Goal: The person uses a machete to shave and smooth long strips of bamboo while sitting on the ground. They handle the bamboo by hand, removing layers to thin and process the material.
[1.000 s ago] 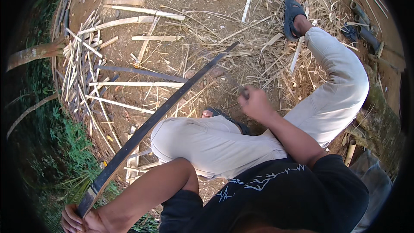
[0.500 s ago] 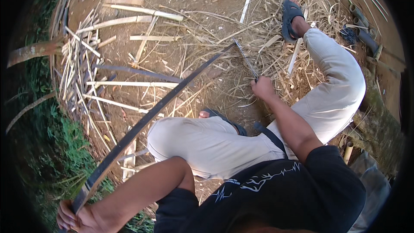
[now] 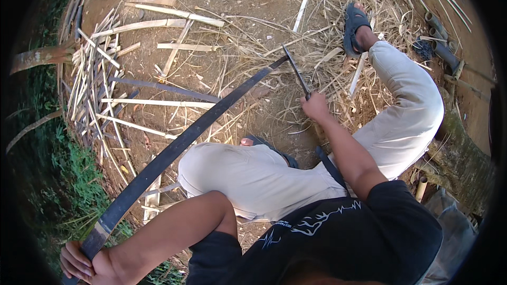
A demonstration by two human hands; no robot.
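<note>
My left hand [image 3: 79, 264] at the lower left is closed round the near end of a long dark bamboo strip [image 3: 182, 145]. From there the strip slants up and right across the view, above my bent left leg, with a joint ring not far from the fingers. In my right fist [image 3: 316, 106], near the middle, is a knife [image 3: 297, 74] with a narrow dark blade pointing up and slightly left. Its blade meets or crosses the strip's far end near the tip; whether the edge touches it I cannot tell. The fingers hide most of the handle.
Pale split bamboo strips [image 3: 95, 84] are heaped at the left, with others on the dirt ground. Thin shavings [image 3: 327, 37] lie around my sandalled right foot [image 3: 356, 29]. Cut bamboo tubes [image 3: 446, 47] sit at the right, green plants [image 3: 90, 179] at the left.
The bamboo strip has rolled, so more of its broad dark face shows. The knife blade has turned and shifted slightly left, with my right hand. My left hand has moved slightly left.
</note>
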